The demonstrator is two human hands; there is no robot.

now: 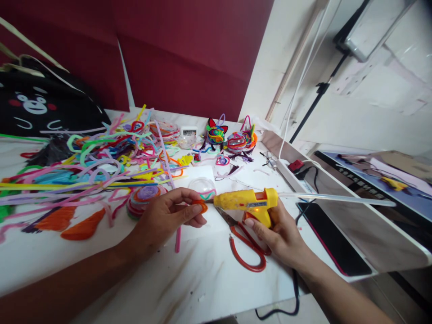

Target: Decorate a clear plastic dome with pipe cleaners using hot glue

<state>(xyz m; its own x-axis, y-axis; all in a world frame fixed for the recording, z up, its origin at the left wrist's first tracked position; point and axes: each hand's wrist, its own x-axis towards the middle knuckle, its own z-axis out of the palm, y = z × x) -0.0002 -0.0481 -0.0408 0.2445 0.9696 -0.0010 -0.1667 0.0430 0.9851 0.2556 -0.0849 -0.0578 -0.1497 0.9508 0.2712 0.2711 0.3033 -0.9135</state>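
Note:
My left hand (175, 213) pinches a small orange coil of pipe cleaner (202, 206) between thumb and fingers. In my right hand (276, 231) is a yellow hot glue gun (245, 199), its nozzle pointing left at the orange coil. A long clear glue stick (337, 198) sticks out of the gun's back. Whether the nozzle touches the coil I cannot tell. Just behind my left fingers sits a clear plastic dome (201, 184) with coloured strands at its lower edge. Red-handled scissors (248, 256) lie under the gun, their blades partly covered.
Loose coloured pipe cleaners (111, 153) pile up at the left, beside a coiled purple and red disc (145, 198). Finished colourful ornaments (216, 134) stand at the back. A phone (334, 238) lies at the right near a power strip (292, 173). A black cord (295, 297) hangs over the front edge.

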